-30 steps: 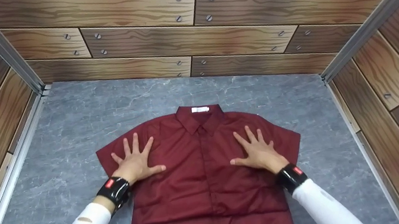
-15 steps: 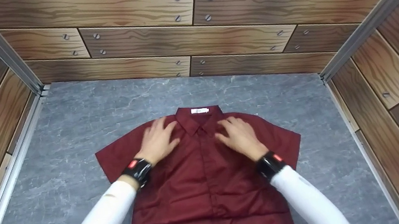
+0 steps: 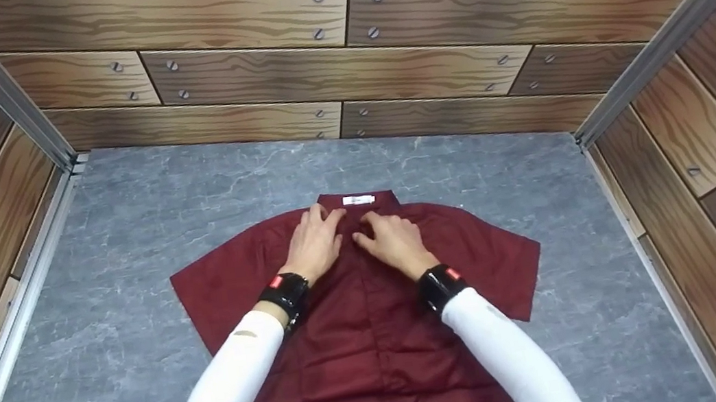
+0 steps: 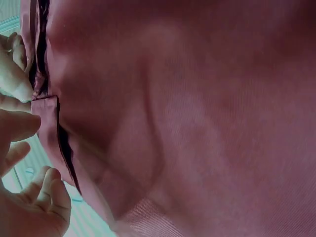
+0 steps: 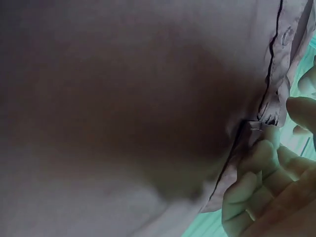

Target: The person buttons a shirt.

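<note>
A dark red short-sleeved shirt (image 3: 336, 349) lies front up, collar away from me, sleeves spread to both sides. Both hands meet at its collar (image 3: 383, 202), just below the white label (image 3: 358, 200). My left hand (image 3: 311, 242) pinches the collar's left side with bent fingers, and my right hand (image 3: 394, 241) pinches the right side near the neck opening. The hands cover the collar points. In the left wrist view, fingertips of the left hand (image 4: 34, 207) are at the cloth edge. The right wrist view shows curled fingers of the right hand (image 5: 261, 182) against the collar.
The shirt rests on a grey marbled surface (image 3: 107, 345). Walls printed with wooden planks (image 3: 244, 71) stand behind and on both sides, with metal rails (image 3: 11, 295) along the edges. White sleeves (image 3: 230, 384) and black wrist bands (image 3: 285, 297) cover the forearms and wrists.
Both hands were spread flat on the shirt's chest; they have moved up and inward to the collar, and their fingers are now bent there. The shirt has stayed in place.
</note>
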Motion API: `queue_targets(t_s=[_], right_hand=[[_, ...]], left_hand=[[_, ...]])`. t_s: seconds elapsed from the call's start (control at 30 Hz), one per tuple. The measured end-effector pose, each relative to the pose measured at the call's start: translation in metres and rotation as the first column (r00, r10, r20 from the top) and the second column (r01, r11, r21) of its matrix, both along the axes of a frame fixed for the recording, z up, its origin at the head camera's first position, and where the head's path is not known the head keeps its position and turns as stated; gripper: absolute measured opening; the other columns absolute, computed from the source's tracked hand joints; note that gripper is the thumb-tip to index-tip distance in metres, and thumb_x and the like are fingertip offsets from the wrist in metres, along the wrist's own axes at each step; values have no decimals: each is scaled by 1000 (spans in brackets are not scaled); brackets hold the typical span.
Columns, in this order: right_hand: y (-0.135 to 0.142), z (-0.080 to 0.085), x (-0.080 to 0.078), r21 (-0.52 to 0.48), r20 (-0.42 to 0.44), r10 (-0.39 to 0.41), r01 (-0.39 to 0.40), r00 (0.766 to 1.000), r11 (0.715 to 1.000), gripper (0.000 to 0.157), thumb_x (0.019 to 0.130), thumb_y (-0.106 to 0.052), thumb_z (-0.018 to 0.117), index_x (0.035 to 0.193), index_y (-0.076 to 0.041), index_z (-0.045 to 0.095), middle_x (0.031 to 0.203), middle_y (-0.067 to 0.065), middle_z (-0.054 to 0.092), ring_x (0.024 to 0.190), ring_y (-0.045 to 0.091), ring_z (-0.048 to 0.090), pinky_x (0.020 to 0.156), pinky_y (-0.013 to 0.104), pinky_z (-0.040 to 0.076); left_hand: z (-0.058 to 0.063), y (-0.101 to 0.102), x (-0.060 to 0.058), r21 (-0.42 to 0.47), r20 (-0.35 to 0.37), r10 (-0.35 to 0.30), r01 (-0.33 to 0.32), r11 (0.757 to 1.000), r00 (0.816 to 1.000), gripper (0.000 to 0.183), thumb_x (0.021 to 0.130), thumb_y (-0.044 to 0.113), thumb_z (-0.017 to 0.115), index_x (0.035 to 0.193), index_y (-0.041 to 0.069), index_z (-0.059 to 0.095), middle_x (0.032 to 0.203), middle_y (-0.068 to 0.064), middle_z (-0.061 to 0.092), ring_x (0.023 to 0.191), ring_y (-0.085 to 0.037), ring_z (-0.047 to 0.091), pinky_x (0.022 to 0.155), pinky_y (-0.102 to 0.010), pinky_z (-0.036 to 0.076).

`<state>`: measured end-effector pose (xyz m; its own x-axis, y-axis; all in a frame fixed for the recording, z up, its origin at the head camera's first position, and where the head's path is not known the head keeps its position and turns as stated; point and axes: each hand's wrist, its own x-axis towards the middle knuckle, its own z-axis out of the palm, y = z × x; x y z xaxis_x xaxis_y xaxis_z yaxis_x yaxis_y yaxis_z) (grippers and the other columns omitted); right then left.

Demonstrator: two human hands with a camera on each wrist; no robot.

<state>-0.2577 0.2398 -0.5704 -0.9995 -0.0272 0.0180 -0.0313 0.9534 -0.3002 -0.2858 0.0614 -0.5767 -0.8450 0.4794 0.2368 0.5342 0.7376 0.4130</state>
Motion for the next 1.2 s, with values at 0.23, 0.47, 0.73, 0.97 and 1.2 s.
queue_targets(t_s=[0.23,0.47,0.73,0.97,1.2], right_hand=[[-1,2,-6,-9,70,-50,50,996,999,29,86,-46,65,102,-22,68,96,6,71,85,32,67,70,50,51],[-1,8,-12,-69,138,-65,75,988,995,30,88,-53,62,85,-23,66,80,-2,65,76,23,61,68,44,48],[-1,15,-17,-209,158,-3,36,987,977,11,84,-30,68,83,-20,72,78,-4,68,74,18,60,68,36,46],[4,16,-20,-463,185,57,35,981,886,14,85,-17,66,87,-9,77,88,1,73,77,11,59,71,24,45],[6,12,-19,-662,260,84,114,962,741,18,90,-14,63,91,1,74,84,1,66,74,9,54,67,21,43]], left_hand=[[-6,2,4,6,-20,-6,7,1000,1000,43,86,15,69,128,15,59,108,-13,52,91,-30,57,73,-45,51],[-9,3,7,-4,-14,-20,20,1000,1000,41,86,16,68,126,13,60,105,-12,54,90,-29,59,74,-44,51],[-8,2,10,0,-22,-21,21,1000,1000,41,86,17,68,126,13,59,107,-12,55,93,-30,59,76,-45,51],[-9,2,9,9,-75,-28,29,1000,997,40,85,24,72,120,13,57,111,-9,55,96,-29,59,78,-45,50],[-9,4,5,102,-30,-13,16,995,999,41,79,31,79,112,16,59,108,-5,56,98,-27,59,77,-43,48]])
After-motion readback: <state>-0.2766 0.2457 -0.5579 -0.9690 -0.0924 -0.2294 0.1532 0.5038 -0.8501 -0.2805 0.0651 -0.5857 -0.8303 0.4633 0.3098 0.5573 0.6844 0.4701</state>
